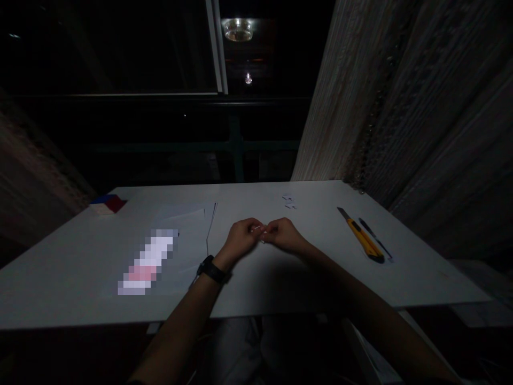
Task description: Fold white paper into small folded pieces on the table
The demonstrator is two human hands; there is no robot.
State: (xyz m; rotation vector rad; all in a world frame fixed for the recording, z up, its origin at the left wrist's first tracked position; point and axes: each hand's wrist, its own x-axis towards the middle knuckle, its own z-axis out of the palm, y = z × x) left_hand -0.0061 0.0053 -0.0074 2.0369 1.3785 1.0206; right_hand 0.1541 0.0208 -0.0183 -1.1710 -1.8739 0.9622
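Where the two hands meet over the middle of the white table (pixel 320 283), the left hand (pixel 241 236) and right hand (pixel 286 235) touch fingertip to fingertip. Both are closed to a narrow pinch on a small white piece (pixel 258 229) held just above the tabletop; its material cannot be told in the low light. A black watch (pixel 212 270) sits on the left wrist. From the hands, a yellow knife (pixel 363 239) and a pen (pixel 375 238) lie side by side at 3 o'clock, paper scraps (pixel 289 201) at 1 o'clock, paper sheets (pixel 192 220) at 9 o'clock, and a coloured block (pixel 107 204) at 10 o'clock, well apart.
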